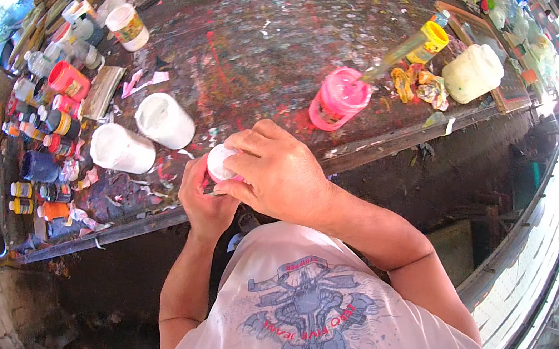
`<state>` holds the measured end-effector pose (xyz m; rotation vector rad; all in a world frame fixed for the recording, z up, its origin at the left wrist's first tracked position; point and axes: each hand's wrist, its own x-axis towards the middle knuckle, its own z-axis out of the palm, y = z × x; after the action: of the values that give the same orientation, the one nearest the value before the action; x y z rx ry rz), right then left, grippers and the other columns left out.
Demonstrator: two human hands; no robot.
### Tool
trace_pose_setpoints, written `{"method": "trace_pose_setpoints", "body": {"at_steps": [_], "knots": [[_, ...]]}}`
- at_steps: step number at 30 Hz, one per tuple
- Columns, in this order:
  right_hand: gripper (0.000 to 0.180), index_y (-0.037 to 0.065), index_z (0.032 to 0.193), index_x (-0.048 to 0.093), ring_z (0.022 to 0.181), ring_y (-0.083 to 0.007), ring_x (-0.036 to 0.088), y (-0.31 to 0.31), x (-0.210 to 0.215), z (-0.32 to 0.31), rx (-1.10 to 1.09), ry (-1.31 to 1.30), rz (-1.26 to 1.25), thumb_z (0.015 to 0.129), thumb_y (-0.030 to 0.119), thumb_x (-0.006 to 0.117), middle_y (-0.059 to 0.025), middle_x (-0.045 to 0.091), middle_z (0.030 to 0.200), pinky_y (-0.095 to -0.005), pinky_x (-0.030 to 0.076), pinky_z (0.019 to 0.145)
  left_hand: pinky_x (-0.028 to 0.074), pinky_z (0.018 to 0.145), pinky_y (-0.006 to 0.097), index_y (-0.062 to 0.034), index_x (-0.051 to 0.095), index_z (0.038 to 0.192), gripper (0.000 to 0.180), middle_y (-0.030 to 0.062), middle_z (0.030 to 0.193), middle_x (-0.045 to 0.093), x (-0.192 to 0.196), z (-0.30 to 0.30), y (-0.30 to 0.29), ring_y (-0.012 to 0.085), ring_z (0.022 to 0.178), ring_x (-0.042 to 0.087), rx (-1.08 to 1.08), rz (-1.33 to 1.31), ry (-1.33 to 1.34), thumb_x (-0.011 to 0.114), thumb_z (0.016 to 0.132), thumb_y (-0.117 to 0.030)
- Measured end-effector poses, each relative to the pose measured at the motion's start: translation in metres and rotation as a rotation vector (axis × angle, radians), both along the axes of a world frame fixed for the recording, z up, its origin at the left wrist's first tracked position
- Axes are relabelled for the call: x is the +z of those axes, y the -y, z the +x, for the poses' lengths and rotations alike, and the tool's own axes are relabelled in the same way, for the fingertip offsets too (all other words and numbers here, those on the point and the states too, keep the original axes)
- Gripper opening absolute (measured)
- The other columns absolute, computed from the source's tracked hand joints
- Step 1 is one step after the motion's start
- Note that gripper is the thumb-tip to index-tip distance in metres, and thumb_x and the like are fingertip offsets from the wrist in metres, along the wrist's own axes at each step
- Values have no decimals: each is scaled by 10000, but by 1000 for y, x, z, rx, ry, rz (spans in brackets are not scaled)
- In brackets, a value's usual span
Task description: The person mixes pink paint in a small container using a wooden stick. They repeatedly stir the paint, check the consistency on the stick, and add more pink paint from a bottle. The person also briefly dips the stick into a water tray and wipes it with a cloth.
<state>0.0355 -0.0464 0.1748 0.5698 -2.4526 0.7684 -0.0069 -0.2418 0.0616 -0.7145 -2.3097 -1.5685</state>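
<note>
Both hands meet at the near edge of the paint-spattered surface [271,36], just above the person's chest. The left hand [206,203] comes up from below with its fingers curled shut around the lower part of a small jar [220,163], of which only a white top and a sliver of pink side show. The right hand [273,170] lies over the jar from the 3 o'clock side, its fingers [244,142] bent down and closed on the white top; how tight the grip is I cannot tell. At about 1 o'clock from the hands, well apart, stands an open pink tub [338,98] with a stick [392,58] leaning in it, the stick's upper end slanting toward a yellow-lidded bottle [429,41]. Just beside that bottle, toward 3 o'clock, sits a cream-coloured plastic jug [473,73], with crumpled stained rags [419,87] between the tub and the jug. At 9 to 10 o'clock from the hands lie two white containers [165,120] [123,149] on their sides, near each other. Beyond them, along the far left rim of the surface, many small paint bottles [47,132] with coloured caps are crowded together.
</note>
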Motion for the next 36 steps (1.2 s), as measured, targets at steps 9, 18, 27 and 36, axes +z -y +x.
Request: {"method": "trace_pose_setpoints", "body": {"at_steps": [9, 18, 27, 36], "knots": [[296, 64, 937, 694, 990, -379, 738, -111, 7, 26, -118, 116, -72, 809, 178, 934, -140, 769, 1041, -507, 618, 903, 616, 948, 423, -14, 787, 1299, 623, 139, 1201, 802, 21, 15, -120, 311, 1077, 780, -50, -41, -72, 1040, 764, -206], [349, 84, 1003, 696, 1050, -377, 766, -182, 4, 21, 64, 33, -184, 727, 68, 908, -117, 794, 1094, -504, 629, 949, 620, 972, 429, -9, 788, 1316, 618, 149, 1228, 809, 34, 31, -172, 313, 1105, 787, -53, -63, -17, 1021, 763, -161], [408, 99, 1042, 722, 1071, -374, 761, -229, 43, 8, 338, -147, -297, 679, -4, 875, -111, 809, 1165, -472, 604, 986, 609, 1024, 423, -16, 793, 1325, 616, 156, 1228, 810, 46, 27, -177, 298, 1125, 777, -55, -19, 84, 988, 746, -91], [406, 89, 1095, 743, 1110, -329, 769, -293, 20, 45, 220, -125, -465, 723, 1, 883, -166, 818, 1269, -463, 566, 1022, 617, 1035, 430, -46, 808, 1320, 617, 144, 1252, 807, 60, 1, -178, 311, 1161, 777, 121, -212, -168, 1001, 734, -53]]}}
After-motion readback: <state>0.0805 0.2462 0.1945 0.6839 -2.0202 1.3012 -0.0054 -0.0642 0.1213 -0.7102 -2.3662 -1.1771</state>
